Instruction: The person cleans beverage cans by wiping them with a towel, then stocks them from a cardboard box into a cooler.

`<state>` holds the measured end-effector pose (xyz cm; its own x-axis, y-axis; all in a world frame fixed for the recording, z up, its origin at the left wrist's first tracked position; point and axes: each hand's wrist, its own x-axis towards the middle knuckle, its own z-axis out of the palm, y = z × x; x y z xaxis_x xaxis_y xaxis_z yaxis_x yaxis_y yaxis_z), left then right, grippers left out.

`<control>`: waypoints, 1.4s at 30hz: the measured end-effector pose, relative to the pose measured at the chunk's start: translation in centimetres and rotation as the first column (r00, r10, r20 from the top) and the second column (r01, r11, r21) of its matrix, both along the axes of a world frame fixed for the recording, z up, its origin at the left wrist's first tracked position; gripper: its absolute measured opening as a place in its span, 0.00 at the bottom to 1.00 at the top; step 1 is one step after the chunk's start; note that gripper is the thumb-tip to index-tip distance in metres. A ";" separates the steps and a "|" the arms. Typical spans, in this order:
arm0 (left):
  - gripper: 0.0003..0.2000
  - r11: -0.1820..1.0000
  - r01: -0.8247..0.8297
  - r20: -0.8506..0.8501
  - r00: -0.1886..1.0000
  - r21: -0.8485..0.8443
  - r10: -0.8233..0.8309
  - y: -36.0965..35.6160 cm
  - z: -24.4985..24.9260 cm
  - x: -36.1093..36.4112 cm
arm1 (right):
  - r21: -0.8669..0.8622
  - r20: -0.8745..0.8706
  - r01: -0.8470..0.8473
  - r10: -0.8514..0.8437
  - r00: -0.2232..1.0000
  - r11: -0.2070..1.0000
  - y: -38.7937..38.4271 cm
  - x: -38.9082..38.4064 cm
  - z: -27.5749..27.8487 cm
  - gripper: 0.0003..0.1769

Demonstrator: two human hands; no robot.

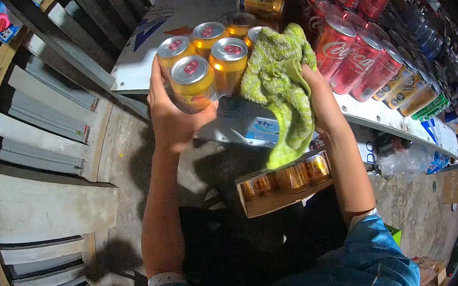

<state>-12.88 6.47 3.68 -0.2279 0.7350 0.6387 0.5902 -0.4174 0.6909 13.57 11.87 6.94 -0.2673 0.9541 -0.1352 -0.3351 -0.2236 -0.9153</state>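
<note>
My left hand [173, 121] grips a yellow soda can [194, 85] with a silver top at the front edge of a shelf [139, 46]. Several more yellow cans [229, 58] stand packed behind it. My right hand [317, 96] is closed on a green knitted cloth [281, 80], which is bunched against the right side of the cans and hangs down below the shelf edge. Under my arms a cardboard tray [269, 200] holds a row of gold cans [292, 176].
Red cola cans [354, 55] lie stacked on the shelf to the right, with yellow-green cans [412, 94] beyond them. Grey shutter slats [38, 108] run along the left. Concrete floor [123, 155] shows below, and a clear plastic bag [406, 159] hangs at the right.
</note>
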 end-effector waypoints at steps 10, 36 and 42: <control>0.35 0.909 -0.401 -0.237 0.877 0.115 0.418 0.1 -1.7 -3.8 | 0.335 0.173 -0.279 0.233 0.957 0.900 -2.5 1.0 1.7 0.34; 0.52 0.984 -0.175 -0.134 0.977 -0.039 0.168 -1.4 -0.1 3.9 | 0.791 0.524 -0.236 -0.425 0.739 0.564 -1.7 -0.3 0.0 0.27; 0.55 0.979 -0.206 -0.163 0.966 -0.005 0.202 -1.0 -0.7 4.5 | 0.709 0.573 -0.328 -0.237 0.785 0.624 -1.1 0.2 0.1 0.23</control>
